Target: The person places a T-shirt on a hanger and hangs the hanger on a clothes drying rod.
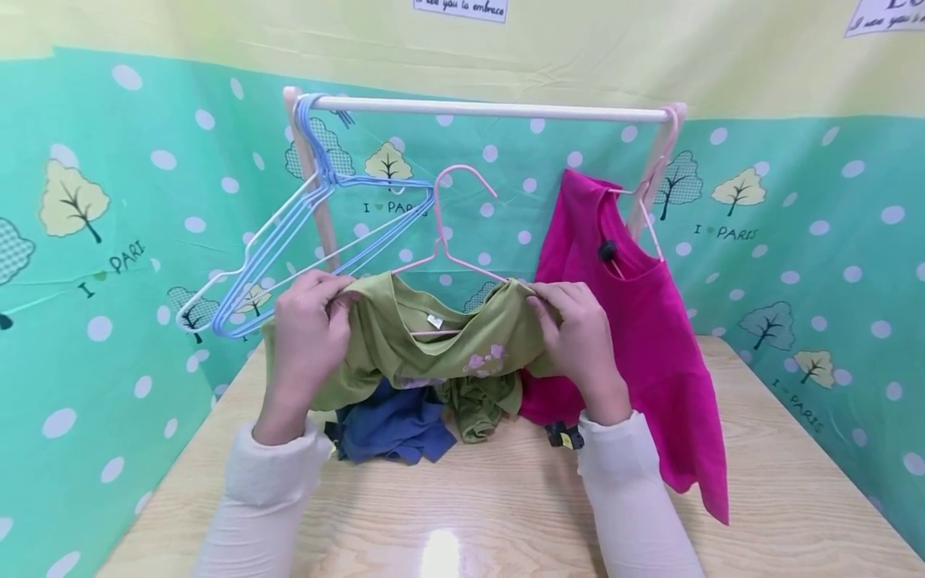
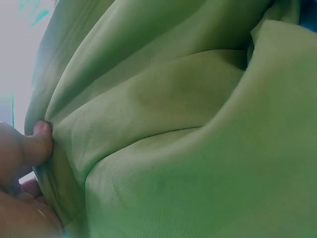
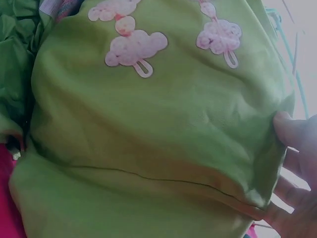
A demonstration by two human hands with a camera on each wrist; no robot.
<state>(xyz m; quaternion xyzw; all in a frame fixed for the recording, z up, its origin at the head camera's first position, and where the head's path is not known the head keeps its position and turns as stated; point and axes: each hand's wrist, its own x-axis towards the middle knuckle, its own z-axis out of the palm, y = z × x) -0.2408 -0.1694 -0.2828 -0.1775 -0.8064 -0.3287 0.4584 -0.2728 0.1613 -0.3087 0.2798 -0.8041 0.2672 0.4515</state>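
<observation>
A green shirt [image 1: 441, 357] with a pink printed pattern hangs over a pink hanger [image 1: 442, 241], whose hook points up free of the rail. The left hand [image 1: 314, 337] pinches the shirt's left shoulder between thumb and fingers. At the other shoulder, the right hand [image 1: 574, 337] pinches the fabric the same way. Close up in the left wrist view, the thumb presses folds of green cloth [image 2: 163, 148]. The right wrist view shows pink cloud-like prints [image 3: 136, 47] on the shirt front, with the thumb and fingers at its edge.
Behind stands a rack with a white rail [image 1: 491, 108]. Several blue and white hangers [image 1: 289, 233] hang at its left end, a magenta garment [image 1: 636, 345] on a pink hanger at its right. Blue cloth [image 1: 393, 425] and crumpled green cloth [image 1: 477, 405] lie on the wooden table [image 1: 520, 514].
</observation>
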